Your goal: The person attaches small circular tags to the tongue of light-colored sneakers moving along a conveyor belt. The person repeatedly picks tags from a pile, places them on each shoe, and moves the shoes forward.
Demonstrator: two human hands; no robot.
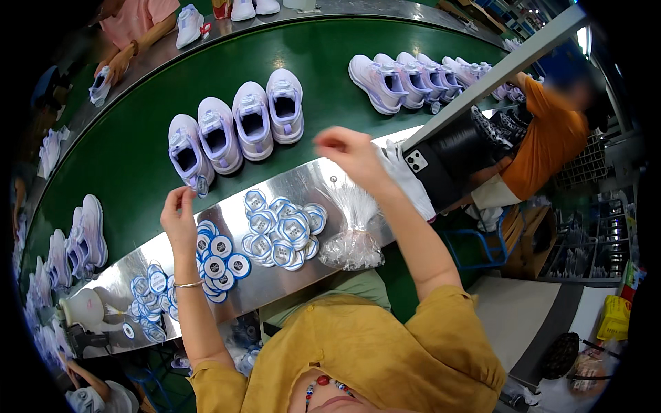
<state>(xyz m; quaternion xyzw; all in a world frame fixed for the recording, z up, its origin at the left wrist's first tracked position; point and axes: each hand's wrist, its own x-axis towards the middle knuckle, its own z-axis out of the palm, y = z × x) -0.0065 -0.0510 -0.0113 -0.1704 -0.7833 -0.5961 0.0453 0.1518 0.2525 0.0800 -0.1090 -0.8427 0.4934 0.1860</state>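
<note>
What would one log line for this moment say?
left hand: raised beside lavender sneaker | right hand: raised above clear plastic bag | metal ledge: round blue-and-white tags piled

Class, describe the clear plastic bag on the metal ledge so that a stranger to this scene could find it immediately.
Start at the curved green conveyor belt carrying pale lilac trainers, then drop to the shiny metal ledge along its near edge. Right of the heaps of round blue-and-white tags lies the clear plastic bag, below the raised right hand. It alone is transparent and crinkled.
</note>
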